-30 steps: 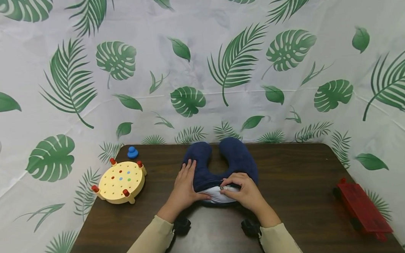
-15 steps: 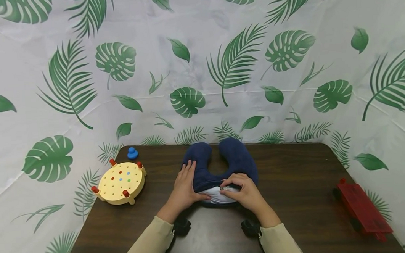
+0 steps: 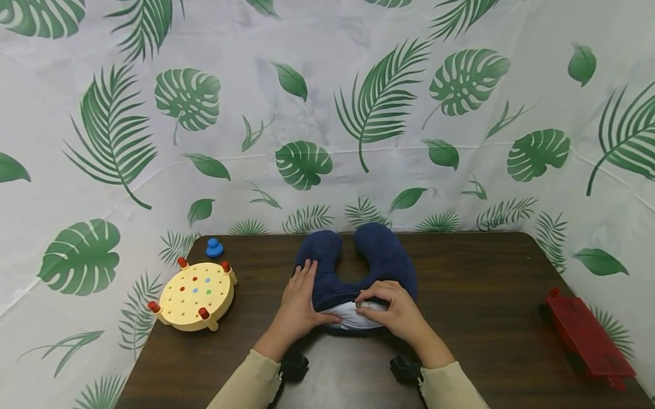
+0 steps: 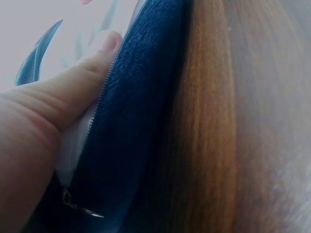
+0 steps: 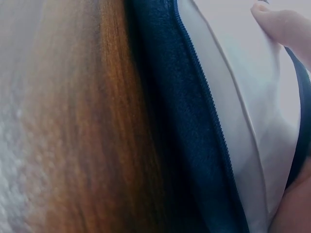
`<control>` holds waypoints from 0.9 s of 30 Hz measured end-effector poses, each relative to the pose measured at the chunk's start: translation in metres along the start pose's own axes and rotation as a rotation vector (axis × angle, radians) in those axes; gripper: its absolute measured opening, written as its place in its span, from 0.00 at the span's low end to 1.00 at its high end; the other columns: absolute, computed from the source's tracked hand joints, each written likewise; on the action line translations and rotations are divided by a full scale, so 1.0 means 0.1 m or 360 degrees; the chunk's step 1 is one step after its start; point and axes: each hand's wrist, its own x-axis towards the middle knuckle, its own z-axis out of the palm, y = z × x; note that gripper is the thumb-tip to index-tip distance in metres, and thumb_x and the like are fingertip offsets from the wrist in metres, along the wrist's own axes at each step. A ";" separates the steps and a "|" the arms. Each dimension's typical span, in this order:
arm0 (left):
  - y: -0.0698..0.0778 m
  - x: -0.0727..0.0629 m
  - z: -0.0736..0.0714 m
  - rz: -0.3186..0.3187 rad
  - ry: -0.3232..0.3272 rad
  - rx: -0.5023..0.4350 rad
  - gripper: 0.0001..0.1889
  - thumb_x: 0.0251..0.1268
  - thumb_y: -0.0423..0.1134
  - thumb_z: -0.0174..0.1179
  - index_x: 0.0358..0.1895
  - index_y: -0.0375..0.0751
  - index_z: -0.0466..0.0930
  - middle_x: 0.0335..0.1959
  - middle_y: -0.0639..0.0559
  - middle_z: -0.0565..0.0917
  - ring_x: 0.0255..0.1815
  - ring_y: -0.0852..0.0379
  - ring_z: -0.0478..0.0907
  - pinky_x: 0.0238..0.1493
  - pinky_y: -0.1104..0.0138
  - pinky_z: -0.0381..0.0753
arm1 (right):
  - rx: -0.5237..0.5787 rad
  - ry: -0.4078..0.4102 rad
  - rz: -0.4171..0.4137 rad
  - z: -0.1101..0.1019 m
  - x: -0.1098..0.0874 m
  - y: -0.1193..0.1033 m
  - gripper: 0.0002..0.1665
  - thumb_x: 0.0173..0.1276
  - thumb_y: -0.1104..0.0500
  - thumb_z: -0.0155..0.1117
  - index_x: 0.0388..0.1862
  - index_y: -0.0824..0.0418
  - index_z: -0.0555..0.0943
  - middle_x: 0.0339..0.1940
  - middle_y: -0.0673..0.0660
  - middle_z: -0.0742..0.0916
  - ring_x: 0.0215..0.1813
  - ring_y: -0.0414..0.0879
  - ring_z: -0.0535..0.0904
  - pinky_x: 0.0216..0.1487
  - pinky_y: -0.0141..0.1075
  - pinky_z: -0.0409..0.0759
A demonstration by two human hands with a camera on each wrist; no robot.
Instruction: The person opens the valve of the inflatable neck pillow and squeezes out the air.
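A navy U-shaped neck pillow [image 3: 385, 251] lies on the table, its two ends facing away from me. Along its near curve the zipper [image 5: 209, 102] is undone, and white inner fabric [image 3: 347, 314] shows in the gap. My left hand [image 3: 299, 295] rests on the pillow's left side with straight fingers, its thumb [image 4: 92, 63] lying over the white fabric. A metal zipper pull [image 4: 87, 211] hangs at one end of the gap. At the gap's right part, my right hand [image 3: 396, 306] pinches a small greyish thing between thumb and index finger; I cannot tell what it is.
A yellow round pegboard toy [image 3: 196, 295] with red-tipped legs stands on the left of the table [image 3: 476, 283]. Behind it sits a small blue knobbed piece [image 3: 214, 247]. A translucent red wheeled toy [image 3: 587, 336] is near the right edge. A leaf-print cloth [image 3: 322, 106] hangs behind.
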 end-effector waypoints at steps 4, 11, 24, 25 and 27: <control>0.00 0.00 0.00 -0.0004 -0.0009 -0.0004 0.76 0.42 0.65 0.88 0.91 0.47 0.47 0.92 0.42 0.51 0.92 0.34 0.46 0.88 0.37 0.51 | -0.0026 -0.0031 0.0014 -0.01 0.00 -0.01 0.13 0.65 0.54 0.85 0.46 0.41 0.93 0.45 0.41 0.93 0.55 0.44 0.87 0.70 0.41 0.72; 0.00 0.00 -0.01 -0.0017 -0.0021 -0.0025 0.76 0.41 0.64 0.88 0.91 0.48 0.48 0.92 0.43 0.52 0.93 0.35 0.46 0.89 0.38 0.51 | -0.0051 -0.0061 0.0018 -0.02 -0.01 0.00 0.15 0.64 0.53 0.86 0.48 0.40 0.92 0.48 0.41 0.93 0.57 0.44 0.86 0.70 0.40 0.73; 0.00 0.01 -0.01 0.0001 -0.0023 -0.0019 0.74 0.42 0.64 0.88 0.91 0.47 0.49 0.92 0.42 0.54 0.92 0.35 0.48 0.88 0.38 0.52 | -0.0068 -0.0017 0.0000 0.00 0.01 0.00 0.12 0.65 0.54 0.86 0.45 0.41 0.92 0.46 0.42 0.93 0.53 0.42 0.87 0.71 0.42 0.72; 0.00 0.01 -0.01 0.0001 -0.0024 -0.0017 0.74 0.42 0.65 0.88 0.91 0.47 0.49 0.92 0.42 0.54 0.92 0.35 0.48 0.88 0.38 0.52 | -0.0062 -0.0011 -0.0004 0.00 0.01 0.01 0.12 0.65 0.54 0.86 0.45 0.41 0.92 0.46 0.42 0.93 0.53 0.42 0.87 0.70 0.42 0.72; 0.00 0.01 -0.02 -0.0003 -0.0026 -0.0020 0.74 0.43 0.65 0.88 0.91 0.47 0.49 0.92 0.42 0.53 0.92 0.35 0.48 0.89 0.38 0.52 | -0.0036 0.0000 -0.0004 0.00 0.00 0.01 0.13 0.65 0.55 0.86 0.45 0.42 0.92 0.45 0.42 0.93 0.53 0.43 0.87 0.70 0.42 0.72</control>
